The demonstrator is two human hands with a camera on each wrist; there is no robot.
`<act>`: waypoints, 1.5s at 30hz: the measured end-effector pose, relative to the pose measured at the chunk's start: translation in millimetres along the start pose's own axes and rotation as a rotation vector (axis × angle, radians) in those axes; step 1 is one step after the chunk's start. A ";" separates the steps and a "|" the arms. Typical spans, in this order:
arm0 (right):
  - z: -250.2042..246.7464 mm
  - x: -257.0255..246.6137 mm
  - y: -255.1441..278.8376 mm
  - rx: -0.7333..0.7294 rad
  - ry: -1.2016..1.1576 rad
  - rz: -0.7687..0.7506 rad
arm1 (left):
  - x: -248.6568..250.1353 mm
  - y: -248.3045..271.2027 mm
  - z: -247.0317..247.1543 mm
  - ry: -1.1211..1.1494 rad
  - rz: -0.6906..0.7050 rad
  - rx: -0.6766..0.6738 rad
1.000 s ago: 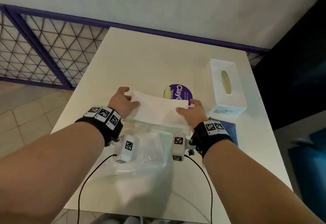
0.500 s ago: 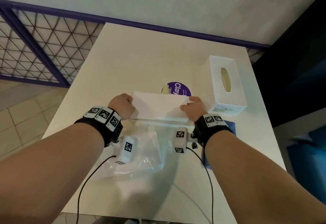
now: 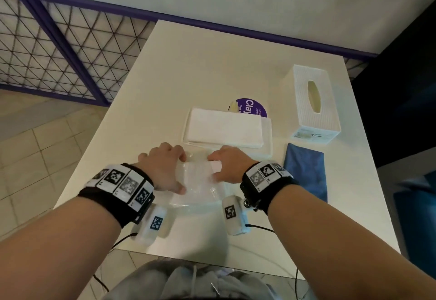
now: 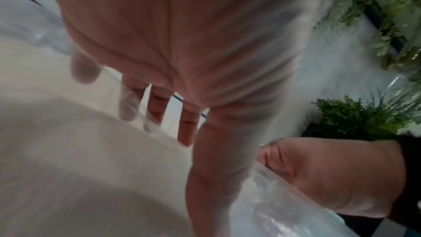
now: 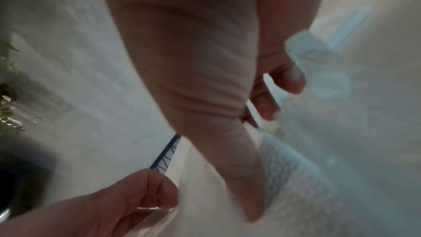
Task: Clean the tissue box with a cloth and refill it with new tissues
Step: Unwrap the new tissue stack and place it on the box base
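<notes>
The white tissue box [image 3: 313,103] stands at the table's right side, its oval slot facing up and empty. A stack of new white tissues [image 3: 226,129] lies flat in the middle, with no hand on it. Nearer to me, a crumpled clear plastic wrapper [image 3: 198,184] sits between my hands. My left hand [image 3: 181,172] holds its left side, thumb spread and fingers at its far edge. My right hand [image 3: 213,167] grips its right side with curled fingers. Film covers some left fingertips [image 4: 127,107] in the left wrist view. The blue cloth [image 3: 306,172] lies folded in front of the box.
A round purple sticker [image 3: 250,107] on the white table [image 3: 212,63] is partly covered by the tissues. A purple mesh railing [image 3: 59,47] runs along the left, with tiled floor below. A dark wall and a blue seat lie to the right.
Both hands set the tissue stack down on the table, let go of it and drew back to the plastic wrapper. The head view has shifted left.
</notes>
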State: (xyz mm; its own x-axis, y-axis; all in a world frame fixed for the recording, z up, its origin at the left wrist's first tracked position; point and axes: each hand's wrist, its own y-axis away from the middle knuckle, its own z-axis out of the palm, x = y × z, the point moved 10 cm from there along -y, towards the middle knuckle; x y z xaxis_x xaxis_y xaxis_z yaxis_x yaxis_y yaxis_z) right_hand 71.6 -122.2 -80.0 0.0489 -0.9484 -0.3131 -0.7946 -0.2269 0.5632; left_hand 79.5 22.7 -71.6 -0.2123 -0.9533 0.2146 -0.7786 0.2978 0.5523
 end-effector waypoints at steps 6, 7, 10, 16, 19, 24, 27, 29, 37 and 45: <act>-6.8 -9.9 2.0 0.132 -0.042 0.031 | -13.3 12.9 12.4 0.084 -0.017 0.132; -7.7 -12.5 3.7 0.147 -0.058 0.023 | -14.8 14.1 12.9 0.100 -0.014 0.143; -8.7 -18.4 8.8 0.184 -0.076 0.014 | -18.2 17.0 14.8 0.131 -0.020 0.155; -8.3 -28.5 18.5 0.204 0.023 0.032 | -18.5 17.3 18.5 0.136 -0.043 0.148; -3.5 -19.6 19.0 0.163 -0.075 0.106 | -19.1 16.3 20.0 0.139 -0.037 0.156; 4.6 -5.1 18.9 0.073 -0.241 0.199 | -16.3 21.7 17.1 0.121 0.019 0.217; -0.7 -1.5 21.1 0.107 -0.328 0.189 | -12.5 27.6 28.4 0.035 0.073 0.112; -9.1 -0.6 27.6 0.152 -0.339 0.185 | -12.6 29.7 32.6 -0.007 0.079 0.086; -71.8 20.8 86.7 0.380 -0.249 0.177 | -6.1 28.2 36.6 -0.039 0.120 0.118; -165.9 -33.2 165.2 0.562 0.052 -0.105 | -11.6 35.3 -13.9 0.904 0.210 0.248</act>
State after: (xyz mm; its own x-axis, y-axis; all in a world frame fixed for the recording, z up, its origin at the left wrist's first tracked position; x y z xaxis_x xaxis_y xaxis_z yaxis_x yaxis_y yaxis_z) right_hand 39.1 -164.9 150.3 0.1632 -0.9401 -0.2994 -0.9829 -0.1812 0.0332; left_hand 62.7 44.9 -43.4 0.0934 -0.4524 0.8869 -0.9012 0.3403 0.2684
